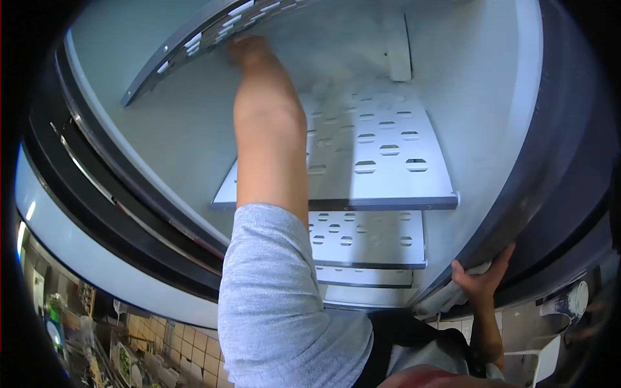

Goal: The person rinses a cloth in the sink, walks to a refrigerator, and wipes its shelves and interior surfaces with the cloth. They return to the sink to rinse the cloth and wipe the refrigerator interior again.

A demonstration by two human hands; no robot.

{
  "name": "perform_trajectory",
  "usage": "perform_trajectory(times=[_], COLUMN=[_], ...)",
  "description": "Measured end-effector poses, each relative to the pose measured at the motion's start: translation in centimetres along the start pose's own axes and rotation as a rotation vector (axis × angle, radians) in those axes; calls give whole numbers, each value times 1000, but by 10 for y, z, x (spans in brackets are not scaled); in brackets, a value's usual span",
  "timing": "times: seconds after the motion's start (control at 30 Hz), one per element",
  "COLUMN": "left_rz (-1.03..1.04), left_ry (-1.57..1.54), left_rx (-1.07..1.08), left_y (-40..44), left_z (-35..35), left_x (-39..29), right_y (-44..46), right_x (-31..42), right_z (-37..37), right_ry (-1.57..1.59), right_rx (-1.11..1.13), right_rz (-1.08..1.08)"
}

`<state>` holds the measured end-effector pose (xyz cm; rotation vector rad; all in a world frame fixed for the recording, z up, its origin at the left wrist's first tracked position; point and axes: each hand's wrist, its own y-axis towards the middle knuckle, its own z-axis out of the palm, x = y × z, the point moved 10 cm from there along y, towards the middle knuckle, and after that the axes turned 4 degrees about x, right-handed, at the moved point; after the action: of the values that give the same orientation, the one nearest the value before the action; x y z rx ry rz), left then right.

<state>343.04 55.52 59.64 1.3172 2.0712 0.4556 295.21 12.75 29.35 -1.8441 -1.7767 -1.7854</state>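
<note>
Misty cabinet [466, 97]; left hand [250, 49] blurred by upper shelf [173, 45], can't tell grip; right hand [481, 280] spread at rim [499, 223]

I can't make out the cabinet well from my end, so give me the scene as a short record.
cabinet: standing open, pale inside, whitish haze toward the back
left hand: raised, at the underside of the upper shelf; grip unclear
upper shelf: perforated, at a slant in view
middle shelf: perforated, nothing seen on its visible part
lower shelf: perforated, partly hidden by the left arm
right hand: at the cabinet's dark edge, thumb and fingers apart; grip unclear
floor: tiled, lower left
</note>
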Motion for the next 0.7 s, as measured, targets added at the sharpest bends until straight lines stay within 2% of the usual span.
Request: perform_trajectory(times=[0.13,0.3,0.4,0.53,0.7], left_rz=[-21,42,34,-59,-94], left_ry=[-218,-747,-1124,-1600,-1971], left_rx=[-105,-199,-139,-5,177], left_y=[12,-39,-80,-133,-159], left_z=[-26,-28,-18,0,3], left_x=[-28,-127,-187,-252,-278], right_y=[-11,-15,-8,-11,-9], right_x=[-21,-21,-2,-7,-3], right_z=[5,3,-3,-2,-3], right_ry=[-28,-50,-10,-18,11], right_rx=[51,31,-70,-90,-109], right_rz=[122,116,-21,-16,-50])
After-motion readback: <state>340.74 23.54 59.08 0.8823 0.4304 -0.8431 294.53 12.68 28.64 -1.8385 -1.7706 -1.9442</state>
